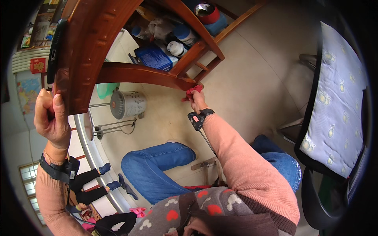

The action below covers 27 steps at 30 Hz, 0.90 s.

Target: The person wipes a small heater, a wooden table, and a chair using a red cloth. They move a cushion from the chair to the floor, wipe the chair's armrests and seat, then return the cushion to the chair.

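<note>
My left hand (54, 118) grips the corner of a reddish-brown wooden table (88, 50), thumb against its edge and fingers curled. Close above that hand, a black device (56, 51), probably a phone, lies on the tabletop. Low down, my right hand (198, 98) holds a crumpled red cloth (195, 89) against the lower end of the curved wooden table leg (141, 72). Part of the cloth is hidden by my fingers. Beside the leg, a slatted lower shelf (189, 59) carries a blue box (155, 56), a white bottle (176, 48) and other containers.
A lidded grey-and-white bin (128, 104) stands near a metal-legged stool (88, 125). To the right is a chair with a patterned pale cushion (333, 103). A red container (205, 12) stands beyond the shelf. Other people's legs (91, 180) show at lower left.
</note>
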### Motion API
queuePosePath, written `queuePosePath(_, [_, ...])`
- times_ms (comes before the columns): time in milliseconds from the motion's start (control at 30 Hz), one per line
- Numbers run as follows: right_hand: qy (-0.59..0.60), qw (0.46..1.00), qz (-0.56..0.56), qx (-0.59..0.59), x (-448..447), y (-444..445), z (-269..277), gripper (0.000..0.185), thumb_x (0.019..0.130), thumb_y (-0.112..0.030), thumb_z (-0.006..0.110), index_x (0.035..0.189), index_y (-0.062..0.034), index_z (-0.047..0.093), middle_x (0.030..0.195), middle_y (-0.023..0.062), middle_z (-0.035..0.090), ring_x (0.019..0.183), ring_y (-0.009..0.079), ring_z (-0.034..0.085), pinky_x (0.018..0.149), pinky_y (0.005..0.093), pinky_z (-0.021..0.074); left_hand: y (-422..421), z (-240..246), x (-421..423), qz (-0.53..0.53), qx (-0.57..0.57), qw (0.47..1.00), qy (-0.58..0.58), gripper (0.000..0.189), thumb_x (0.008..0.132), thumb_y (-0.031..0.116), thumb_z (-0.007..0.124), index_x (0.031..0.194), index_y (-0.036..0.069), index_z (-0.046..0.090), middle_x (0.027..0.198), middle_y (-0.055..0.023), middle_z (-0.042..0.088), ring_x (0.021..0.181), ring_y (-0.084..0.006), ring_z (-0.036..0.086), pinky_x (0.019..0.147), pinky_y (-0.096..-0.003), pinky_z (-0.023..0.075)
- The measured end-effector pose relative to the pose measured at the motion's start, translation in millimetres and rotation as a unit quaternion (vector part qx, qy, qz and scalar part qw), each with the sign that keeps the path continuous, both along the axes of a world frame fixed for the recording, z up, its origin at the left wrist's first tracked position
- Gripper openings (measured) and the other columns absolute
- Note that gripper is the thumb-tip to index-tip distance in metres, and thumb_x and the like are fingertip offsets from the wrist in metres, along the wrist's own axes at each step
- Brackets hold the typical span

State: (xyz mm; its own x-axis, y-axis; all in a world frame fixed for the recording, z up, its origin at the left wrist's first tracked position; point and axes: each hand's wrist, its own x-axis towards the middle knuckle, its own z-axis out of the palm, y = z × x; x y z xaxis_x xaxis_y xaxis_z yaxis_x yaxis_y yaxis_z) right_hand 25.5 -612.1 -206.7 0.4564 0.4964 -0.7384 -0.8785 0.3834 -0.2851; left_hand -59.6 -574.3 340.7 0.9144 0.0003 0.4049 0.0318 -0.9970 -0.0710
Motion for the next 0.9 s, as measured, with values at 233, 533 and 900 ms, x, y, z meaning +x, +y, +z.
queuePosePath(233, [-0.149, 0.978, -0.017, -0.142, -35.8, 28.8, 78.7, 0.069, 0.089, 0.003, 0.056, 0.154, -0.0077, 0.037, 0.135, 0.0113, 0.057, 0.121, 0.0232, 0.056, 0.101, 0.0313, 0.0446, 7.2, 0.7, -9.9, 0.001, -0.037, 0.999, 0.005, 0.020, 0.101, -0.003, 0.055, 0.084, 0.003, 0.047, 0.074, -0.0016, 0.042, 0.068, -0.0122, 0.035, 0.064, -0.0255, 0.0295])
queuePosePath(533, [-0.530, 0.779, 0.106, -0.317, -9.5, -4.1, -15.4, 0.058, 0.084, -0.011, 0.062, 0.140, -0.0094, 0.051, 0.140, 0.0255, 0.049, 0.133, 0.0423, 0.041, 0.117, 0.0484, 0.0296, -8.8, 4.2, 2.9, 0.004, 0.079, 0.997, -0.019, 0.007, 0.091, -0.003, 0.067, 0.088, 0.000, 0.061, 0.077, -0.0070, 0.060, 0.064, -0.0176, 0.048, 0.060, -0.0321, 0.0399])
queuePosePath(900, [-0.636, 0.644, 0.360, -0.227, 73.2, -27.5, -5.5, 0.046, 0.087, -0.020, 0.059, 0.133, -0.0176, 0.063, 0.103, 0.0294, 0.069, 0.102, 0.0472, 0.066, 0.088, 0.0513, 0.0539, -2.0, 12.0, -16.1, 0.048, -0.164, 0.985, -0.036, 0.017, 0.096, 0.020, 0.070, 0.098, 0.006, 0.061, 0.079, -0.0003, 0.052, 0.065, -0.0094, 0.049, 0.056, -0.0252, 0.0401])
